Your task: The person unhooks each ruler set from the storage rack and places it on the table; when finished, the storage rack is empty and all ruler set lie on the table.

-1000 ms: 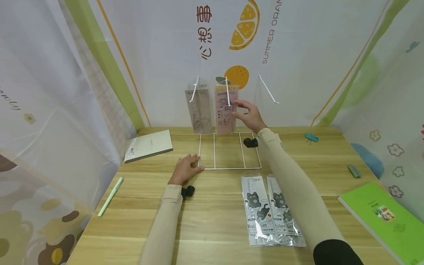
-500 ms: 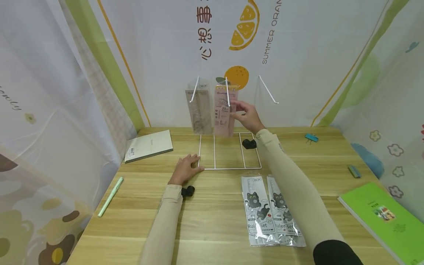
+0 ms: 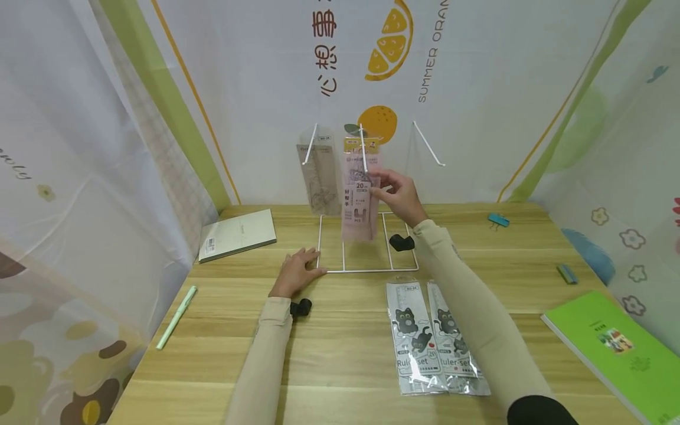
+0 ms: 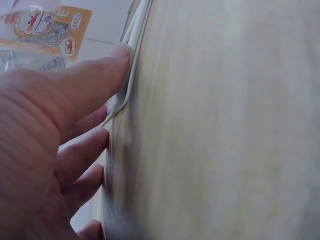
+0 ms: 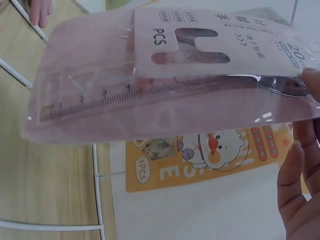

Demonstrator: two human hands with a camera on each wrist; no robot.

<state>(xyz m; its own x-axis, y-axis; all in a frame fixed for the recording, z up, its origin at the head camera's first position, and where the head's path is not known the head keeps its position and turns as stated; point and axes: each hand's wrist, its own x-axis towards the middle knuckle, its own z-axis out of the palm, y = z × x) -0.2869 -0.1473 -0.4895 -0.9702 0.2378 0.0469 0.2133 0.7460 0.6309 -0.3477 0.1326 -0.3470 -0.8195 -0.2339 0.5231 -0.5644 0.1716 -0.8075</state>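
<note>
My right hand pinches the right edge of a pink ruler-set packet at the rack's middle hook. In the right wrist view, its clear wrapper shows a ruler scale and a "20 cm" label. Behind it hangs an orange-printed packet with a cartoon duck. My left hand holds the front left corner of the white wire rack's base. In the left wrist view, the thumb lies against the wire and the other fingertips reach down beside it.
A grey packet hangs on the left hook; the right hook is bare. Two cat-printed ruler sets lie in front of the rack. Around the table are a notebook, pen, blue clip, eraser-like block and green book.
My right hand has drawn the pink packet forward and slightly down along the middle hook, revealing the orange header behind. The left hand has stayed on the rack's corner.
</note>
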